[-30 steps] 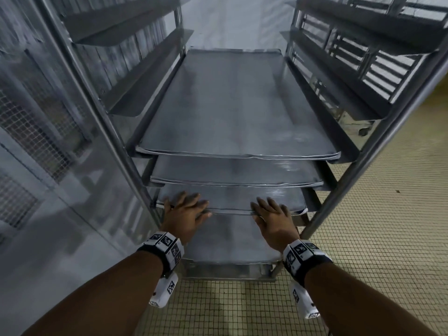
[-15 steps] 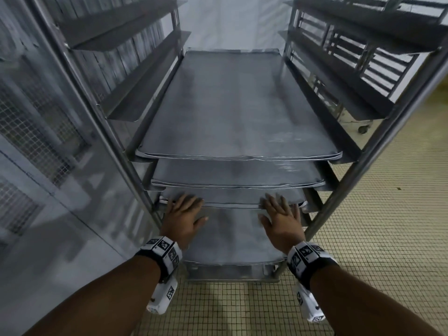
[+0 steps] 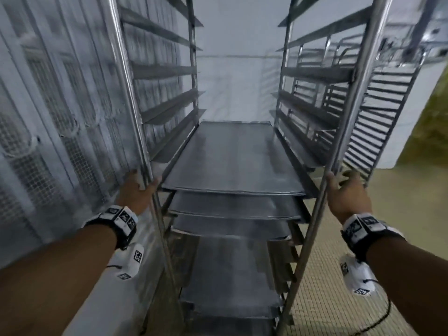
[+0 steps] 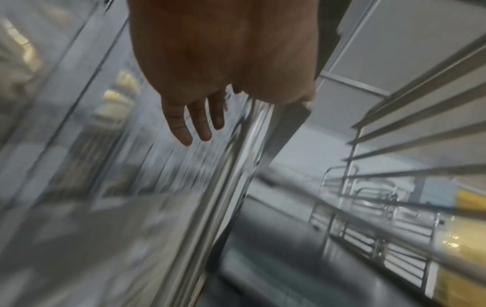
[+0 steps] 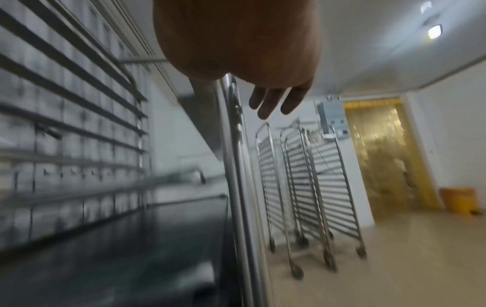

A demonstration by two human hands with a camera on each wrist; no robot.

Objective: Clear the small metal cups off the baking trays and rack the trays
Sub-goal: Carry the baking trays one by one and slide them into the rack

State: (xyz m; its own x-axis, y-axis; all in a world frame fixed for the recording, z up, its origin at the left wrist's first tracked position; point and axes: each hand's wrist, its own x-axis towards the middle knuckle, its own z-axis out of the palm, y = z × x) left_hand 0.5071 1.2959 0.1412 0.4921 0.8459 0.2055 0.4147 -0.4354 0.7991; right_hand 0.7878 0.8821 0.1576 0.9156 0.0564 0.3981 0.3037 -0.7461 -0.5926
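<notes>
Several flat metal baking trays sit in the lower slots of a tall steel rack; the top tray (image 3: 232, 156) is bare, and no small cups show in any view. My left hand (image 3: 140, 187) is at the rack's front left upright (image 3: 126, 93), thumb on one side and fingers on the other. In the left wrist view the fingers (image 4: 200, 118) are straight beside the upright (image 4: 228, 187). My right hand (image 3: 344, 190) is at the front right upright (image 3: 358, 69) in the same way, its fingers (image 5: 273, 101) extended beside the post (image 5: 239, 166).
A mesh-panelled wall (image 3: 48, 141) stands close on the rack's left. Tiled floor (image 3: 363, 275) lies to the right. Other empty wheeled racks (image 5: 302, 187) stand further off, near a yellow strip-curtain doorway (image 5: 381, 155) and a yellow bin (image 5: 459, 199).
Both hands left the front edge of a low tray and rose outward to the rack's front uprights. My view has tilted up along the rack.
</notes>
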